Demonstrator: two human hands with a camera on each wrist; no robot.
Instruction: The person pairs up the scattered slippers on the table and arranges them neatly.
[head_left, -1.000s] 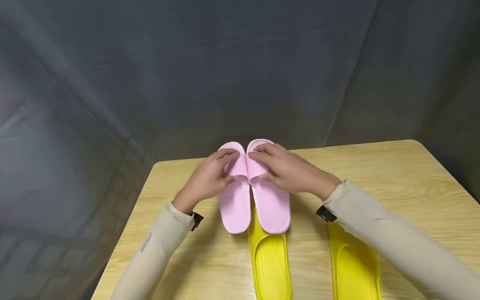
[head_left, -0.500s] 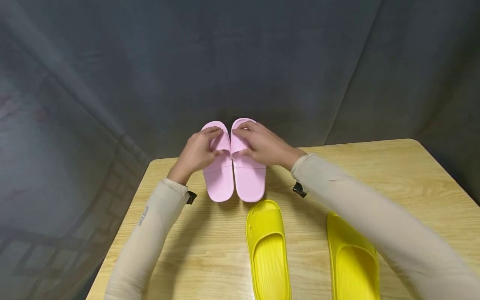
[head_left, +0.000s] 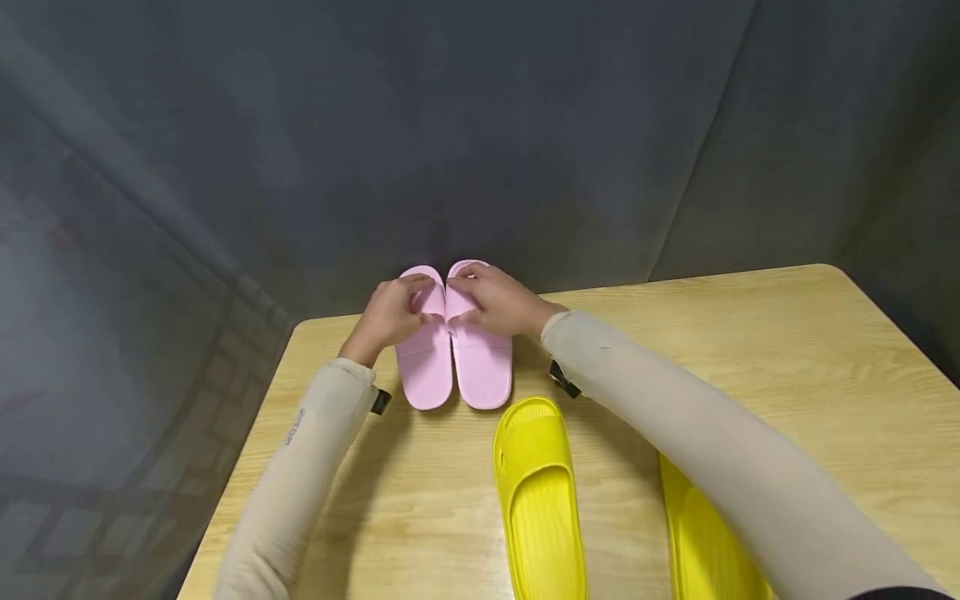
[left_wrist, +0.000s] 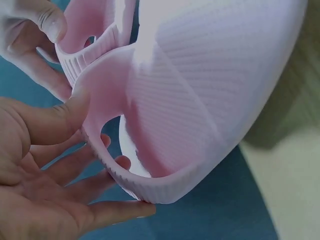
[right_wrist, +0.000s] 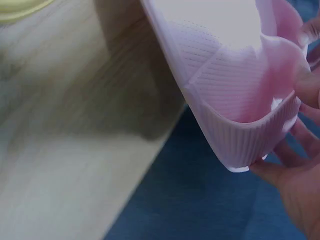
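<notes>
head view: left hand (head_left: 390,312) and right hand (head_left: 502,302) pinched the pink slippers (head_left: 426,367), shifted left of centre, leaving the middle yellow slipper (head_left: 542,500) uncovered.

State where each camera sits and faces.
Head: on the head, facing forward and down at pink slippers and yellow slippers; left hand, right hand, sleeves show.
Left wrist: on that wrist, facing pink slippers; left hand nearest, right hand beyond.
Right wrist: likewise; right hand nearest, left hand beyond.
Both wrist views share the pink slippers.
</notes>
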